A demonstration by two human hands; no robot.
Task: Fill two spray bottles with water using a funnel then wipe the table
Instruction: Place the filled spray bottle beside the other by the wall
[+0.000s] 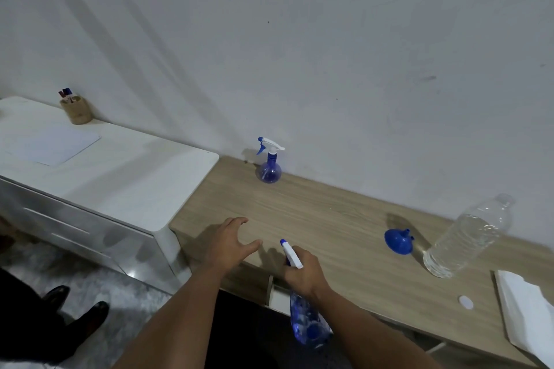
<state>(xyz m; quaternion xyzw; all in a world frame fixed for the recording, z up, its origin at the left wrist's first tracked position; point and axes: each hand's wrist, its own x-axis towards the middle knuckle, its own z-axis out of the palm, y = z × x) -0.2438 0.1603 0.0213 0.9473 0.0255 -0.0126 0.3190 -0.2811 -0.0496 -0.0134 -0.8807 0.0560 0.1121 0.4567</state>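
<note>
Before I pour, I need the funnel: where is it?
The funnel lies on the wooden table, toward the right, just left of the water bottle.

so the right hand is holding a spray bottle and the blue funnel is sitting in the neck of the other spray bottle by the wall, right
Not quite. The right hand does hold a spray bottle, but the blue funnel lies on the table beside the water bottle. The other spray bottle by the wall has its trigger head on, as the head view shows.

Pen cup (76, 109) (perhaps wooden), white cabinet (126, 177)
</note>
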